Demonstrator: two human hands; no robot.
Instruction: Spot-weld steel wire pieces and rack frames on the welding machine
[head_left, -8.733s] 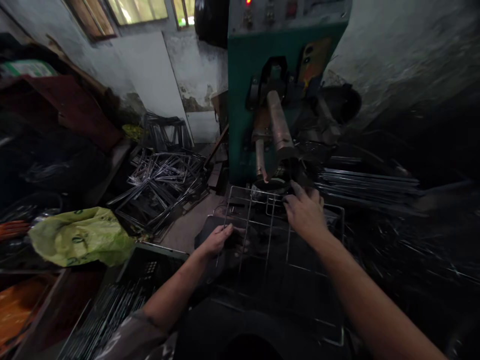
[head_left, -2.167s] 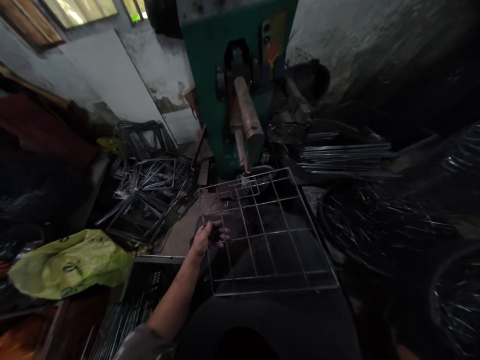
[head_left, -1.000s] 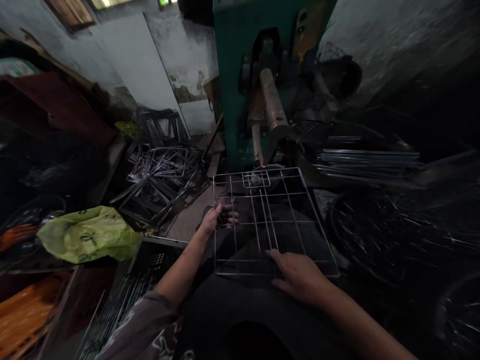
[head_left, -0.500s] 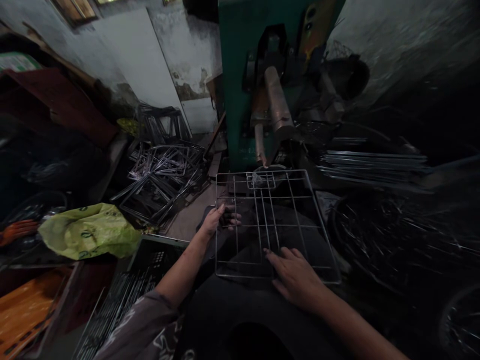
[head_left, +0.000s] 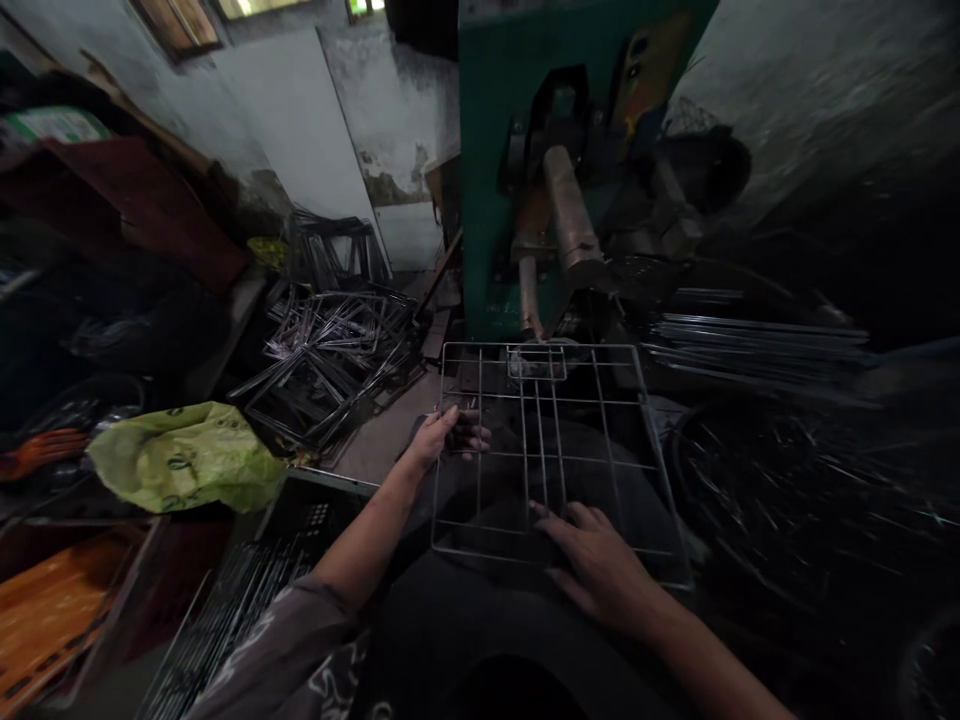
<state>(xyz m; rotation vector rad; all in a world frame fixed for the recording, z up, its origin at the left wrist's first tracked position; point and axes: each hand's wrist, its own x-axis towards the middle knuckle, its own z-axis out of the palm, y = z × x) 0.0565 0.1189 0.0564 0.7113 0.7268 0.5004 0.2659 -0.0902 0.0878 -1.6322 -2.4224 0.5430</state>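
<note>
A square wire grid (head_left: pixel 600 420) lies flat over my lap, its far edge under the electrode arm (head_left: pixel 571 232) of a green machine (head_left: pixel 499 160). My left hand (head_left: pixel 442 442) grips the grid's left edge, fingers curled round the wire. My right hand (head_left: pixel 596 560) rests on the grid's near edge, its fingers laid over the wires and slightly spread.
A heap of bent metal frames (head_left: pixel 330 350) lies on the floor at left. A yellow-green plastic bag (head_left: pixel 184 458) sits near a dark crate (head_left: pixel 292 530) with metal rods (head_left: pixel 217 630). Straight rods (head_left: pixel 757 340) are stacked at right beside dark wire coils (head_left: pixel 810 500).
My right hand came into view and settled on the grid's near edge. The grid has been turned and shifted slightly right under the machine arm.
</note>
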